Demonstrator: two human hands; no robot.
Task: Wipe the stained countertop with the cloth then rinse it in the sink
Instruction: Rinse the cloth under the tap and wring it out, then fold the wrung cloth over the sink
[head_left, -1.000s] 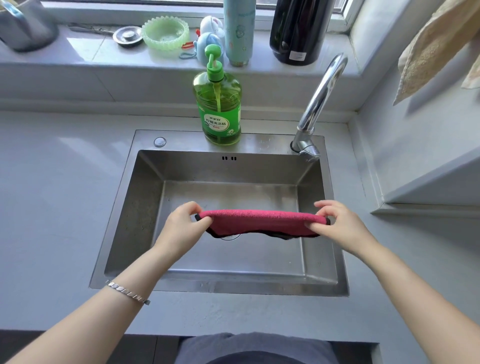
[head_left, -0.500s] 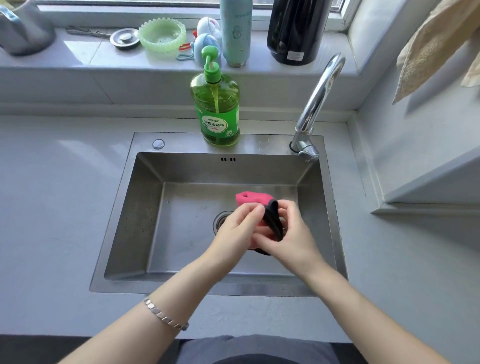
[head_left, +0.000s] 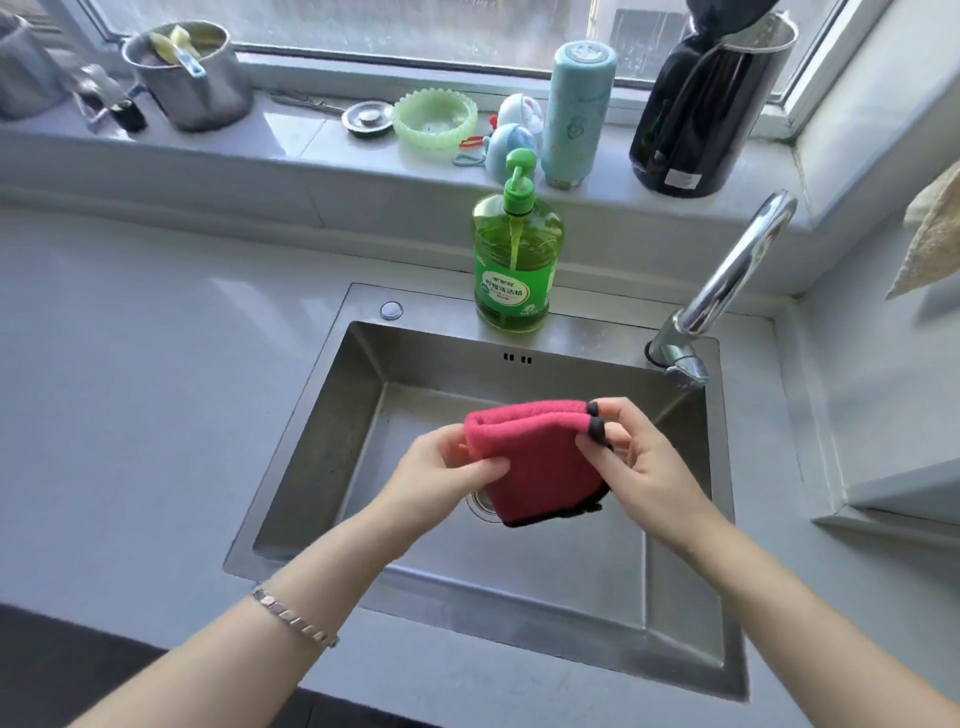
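Note:
A pink cloth with a black edge (head_left: 535, 457) hangs folded in half over the steel sink (head_left: 322, 447). My left hand (head_left: 441, 478) pinches its left fold. Its right corners are held between the fingers of my right hand (head_left: 639, 467). The cloth covers most of the drain. The chrome tap (head_left: 727, 280) stands at the sink's back right corner, and no water is seen running. The grey countertop (head_left: 130, 389) stretches left of the sink.
A green dish soap bottle (head_left: 514, 260) stands on the sink's back rim. The windowsill holds a metal pot (head_left: 192, 78), a green dish (head_left: 434, 119), a teal flask (head_left: 576, 114) and a black kettle (head_left: 701, 104). A beige towel (head_left: 930, 244) hangs at right.
One second ago the cloth was stretched wide between both hands. The hands then came together, folding it, and now hold it folded and hanging. The camera has tilted up.

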